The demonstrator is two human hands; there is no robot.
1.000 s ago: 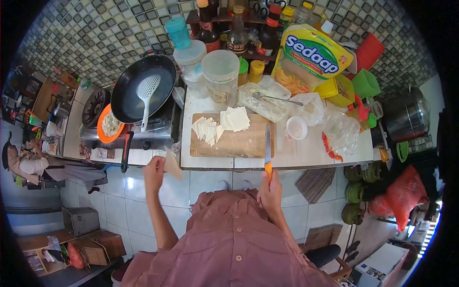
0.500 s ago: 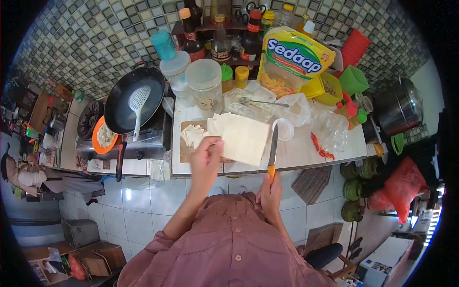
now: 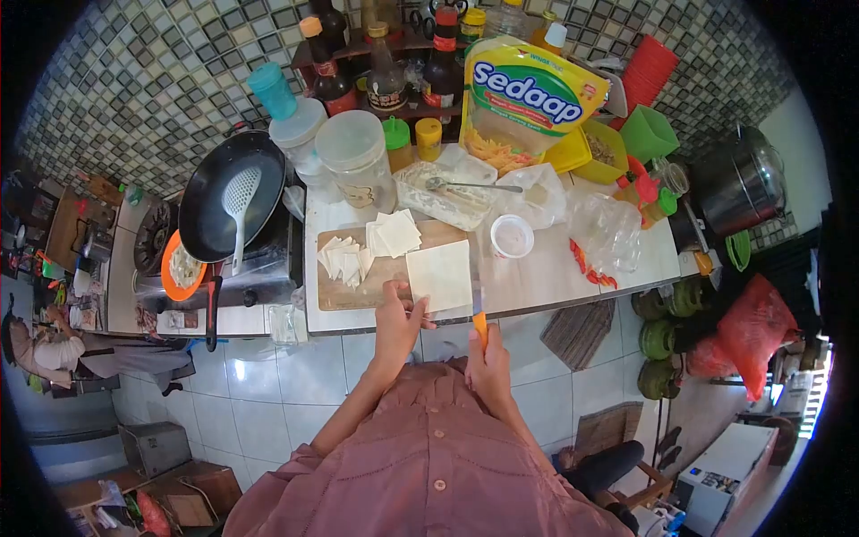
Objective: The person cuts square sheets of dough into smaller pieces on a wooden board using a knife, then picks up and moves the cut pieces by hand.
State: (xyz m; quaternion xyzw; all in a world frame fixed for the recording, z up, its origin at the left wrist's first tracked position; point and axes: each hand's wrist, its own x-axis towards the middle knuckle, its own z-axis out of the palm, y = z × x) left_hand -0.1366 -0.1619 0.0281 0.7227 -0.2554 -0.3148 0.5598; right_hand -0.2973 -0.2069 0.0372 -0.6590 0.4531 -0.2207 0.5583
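Note:
A large square pastry sheet (image 3: 440, 276) lies over the right part of a wooden cutting board (image 3: 358, 302). My left hand (image 3: 397, 320) is at its lower left edge, thumb and fingers closed on the corner. My right hand (image 3: 489, 360) is wrapped round the orange handle of a knife (image 3: 477, 295), whose blade points away from me along the sheet's right side. Small cut squares (image 3: 395, 234) lie on the board behind the sheet, and a pile of smaller cut pieces (image 3: 345, 261) is at the board's left.
A black pan (image 3: 231, 197) with a white slotted spoon rests on the stove at the left, beside an orange plate (image 3: 183, 268). Behind the board stand clear jars (image 3: 354, 161). At the right are a white cup (image 3: 512, 236), red chilies (image 3: 591, 268) and plastic bags.
My left hand has lowered the pastry sheet from the air onto the board. The knife has come beside the sheet's right edge, and the head view has shifted.

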